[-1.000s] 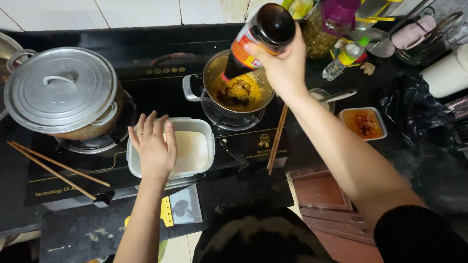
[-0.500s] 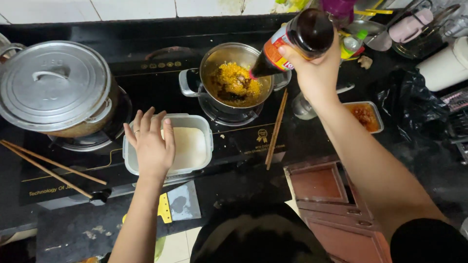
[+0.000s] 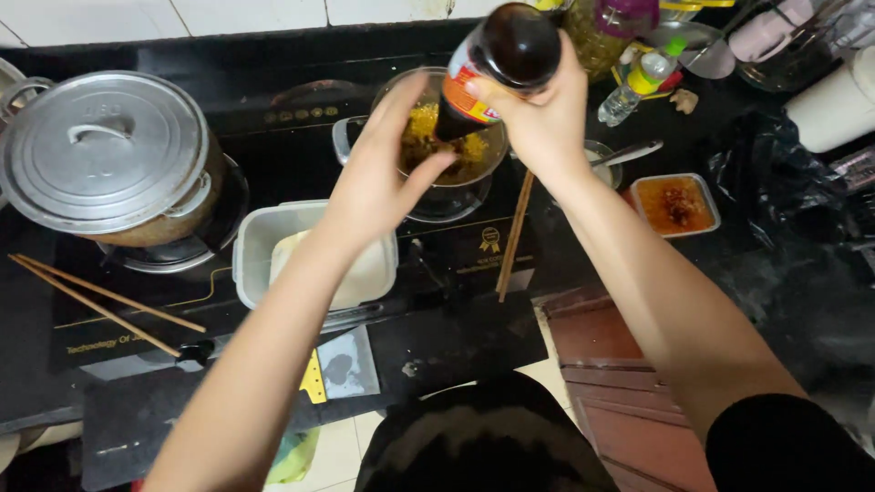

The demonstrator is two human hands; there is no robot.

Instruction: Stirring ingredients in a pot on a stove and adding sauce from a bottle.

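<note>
The right hand (image 3: 538, 118) is clenched around the body of a dark glass sauce bottle (image 3: 499, 64), held tilted over the small steel pot (image 3: 437, 187) of yellow food near the far edge of the stove. The left hand (image 3: 383, 182) has its grip at the bottle's neck, fingertips closed on the mouth end. The bottle looks heavy, rigid, smooth and breakable, likely slippery; its labelled middle offers the surest hold.

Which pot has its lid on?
The big silver pot at the left of the stove wears a flat metal lid with a handle. The smaller pot under the dark bottle is open, showing yellow food.
</note>
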